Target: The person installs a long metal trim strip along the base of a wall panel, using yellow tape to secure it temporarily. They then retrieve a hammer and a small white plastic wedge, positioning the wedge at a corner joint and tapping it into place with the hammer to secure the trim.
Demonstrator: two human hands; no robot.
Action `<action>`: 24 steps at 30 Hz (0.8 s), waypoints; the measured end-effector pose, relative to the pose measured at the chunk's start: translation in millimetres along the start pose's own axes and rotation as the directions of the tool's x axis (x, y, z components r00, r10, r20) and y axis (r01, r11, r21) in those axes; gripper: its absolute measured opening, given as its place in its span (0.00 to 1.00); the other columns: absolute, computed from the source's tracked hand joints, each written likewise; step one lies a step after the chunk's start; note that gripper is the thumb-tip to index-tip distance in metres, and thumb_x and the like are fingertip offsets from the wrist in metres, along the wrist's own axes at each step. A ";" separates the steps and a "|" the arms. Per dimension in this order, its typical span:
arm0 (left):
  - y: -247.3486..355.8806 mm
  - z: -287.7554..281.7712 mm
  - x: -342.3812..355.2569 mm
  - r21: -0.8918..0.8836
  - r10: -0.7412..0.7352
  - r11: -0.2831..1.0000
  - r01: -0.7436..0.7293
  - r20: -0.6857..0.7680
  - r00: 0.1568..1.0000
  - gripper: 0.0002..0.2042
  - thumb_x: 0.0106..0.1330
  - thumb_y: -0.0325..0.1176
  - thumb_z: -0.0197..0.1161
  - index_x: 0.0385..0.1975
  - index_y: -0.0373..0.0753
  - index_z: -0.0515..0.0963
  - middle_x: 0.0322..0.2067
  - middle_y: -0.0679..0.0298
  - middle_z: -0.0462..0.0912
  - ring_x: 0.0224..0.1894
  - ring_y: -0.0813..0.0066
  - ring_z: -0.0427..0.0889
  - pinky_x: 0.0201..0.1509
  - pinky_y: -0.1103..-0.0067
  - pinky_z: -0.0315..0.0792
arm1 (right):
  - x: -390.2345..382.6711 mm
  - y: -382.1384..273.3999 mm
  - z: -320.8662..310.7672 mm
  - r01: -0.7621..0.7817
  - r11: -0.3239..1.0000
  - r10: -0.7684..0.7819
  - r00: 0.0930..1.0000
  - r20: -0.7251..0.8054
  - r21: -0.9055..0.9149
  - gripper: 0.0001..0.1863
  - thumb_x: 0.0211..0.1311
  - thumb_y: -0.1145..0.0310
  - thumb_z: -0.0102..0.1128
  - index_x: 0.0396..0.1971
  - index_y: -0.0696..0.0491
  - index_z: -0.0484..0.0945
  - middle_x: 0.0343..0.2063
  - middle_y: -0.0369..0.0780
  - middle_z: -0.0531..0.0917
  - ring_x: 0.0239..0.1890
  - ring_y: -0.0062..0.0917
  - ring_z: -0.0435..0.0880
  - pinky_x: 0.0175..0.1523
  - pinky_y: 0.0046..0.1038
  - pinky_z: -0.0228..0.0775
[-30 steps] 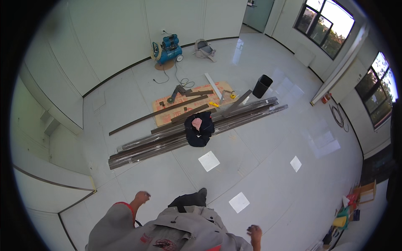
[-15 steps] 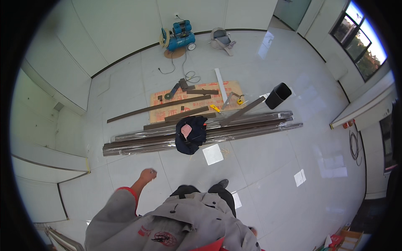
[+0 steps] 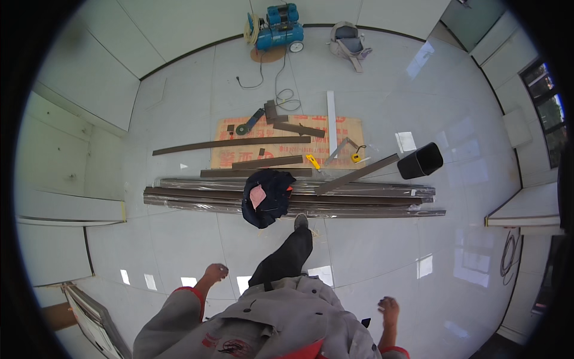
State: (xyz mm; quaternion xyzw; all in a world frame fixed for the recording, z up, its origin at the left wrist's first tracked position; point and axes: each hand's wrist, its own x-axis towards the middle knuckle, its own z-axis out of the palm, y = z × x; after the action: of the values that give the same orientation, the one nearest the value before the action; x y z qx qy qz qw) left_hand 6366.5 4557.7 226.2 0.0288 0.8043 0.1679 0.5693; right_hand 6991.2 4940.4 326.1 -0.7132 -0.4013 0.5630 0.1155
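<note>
My left hand [image 3: 216, 272] hangs low left of my dark-trousered leg, its fingers curled; what they hold, if anything, is unclear. My right hand [image 3: 388, 310] is at lower right, also curled, its contents unclear. My foot [image 3: 301, 222] is at the near edge of long dark strips in clear film [image 3: 382, 200], beside a dark bundled garment [image 3: 268, 212] with a pink cloth [image 3: 258, 194] on it. Beyond, a printed board [image 3: 225, 157] carries shorter strips [image 3: 267, 160], a dark power tool [image 3: 250, 123], a yellow knife [image 3: 313, 161], a square [image 3: 338, 149] and a tape measure [image 3: 356, 157].
A blue compressor [image 3: 276, 37] with cords and a grey bag [image 3: 348, 45] are by the back wall. A black bin [image 3: 420, 160] lies right of the board. Panels [image 3: 89, 317] lean at lower left; a coiled cable [image 3: 509, 254] is at the right.
I have stepped forward toward the strips, one foot now at their edge. The view has turned and the pile lies more level. My right hand shows again after being mostly hidden.
</note>
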 end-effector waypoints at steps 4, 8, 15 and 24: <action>119.3 5.7 60.6 -0.074 0.182 0.980 -0.183 -0.018 0.983 0.11 0.59 0.34 0.64 0.39 0.40 0.84 0.28 0.64 0.85 0.28 0.77 0.83 0.27 0.78 0.76 | 29.6 -15.2 16.2 -0.216 0.965 0.229 0.970 0.080 -0.147 0.12 0.65 0.70 0.54 0.44 0.56 0.80 0.32 0.40 0.85 0.33 0.24 0.86 0.34 0.27 0.80; 268.9 3.3 66.6 -0.158 0.256 0.951 -0.267 -0.085 0.963 0.13 0.61 0.34 0.64 0.43 0.35 0.83 0.31 0.64 0.84 0.29 0.80 0.81 0.31 0.82 0.73 | 86.8 -54.1 20.6 -0.227 0.920 0.269 0.959 0.093 -0.318 0.13 0.64 0.70 0.53 0.43 0.59 0.81 0.33 0.41 0.86 0.34 0.24 0.86 0.36 0.26 0.79; 301.5 44.3 161.1 -0.117 0.176 0.975 -0.188 -0.109 0.978 0.13 0.63 0.32 0.63 0.44 0.34 0.82 0.30 0.63 0.85 0.30 0.80 0.82 0.33 0.81 0.74 | 311.2 -98.3 67.3 -0.045 0.863 0.161 0.969 0.190 -0.503 0.13 0.64 0.68 0.56 0.41 0.60 0.82 0.31 0.42 0.87 0.33 0.23 0.86 0.38 0.27 0.79; 269.7 112.3 374.8 0.212 0.351 0.931 -0.297 -0.292 0.890 0.12 0.61 0.32 0.65 0.42 0.36 0.83 0.36 0.55 0.86 0.40 0.60 0.86 0.45 0.71 0.77 | 658.6 -138.8 245.8 0.483 0.562 -0.280 0.875 0.395 -0.672 0.14 0.64 0.70 0.60 0.50 0.53 0.78 0.42 0.46 0.84 0.42 0.42 0.84 0.47 0.39 0.77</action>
State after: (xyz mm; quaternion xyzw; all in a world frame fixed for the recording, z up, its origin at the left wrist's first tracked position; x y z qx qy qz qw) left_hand 6300.2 4927.5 -64.8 0.1809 0.8816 0.1974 0.3886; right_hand 6738.5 5422.9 -139.6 -0.5156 -0.7541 0.3885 -0.1209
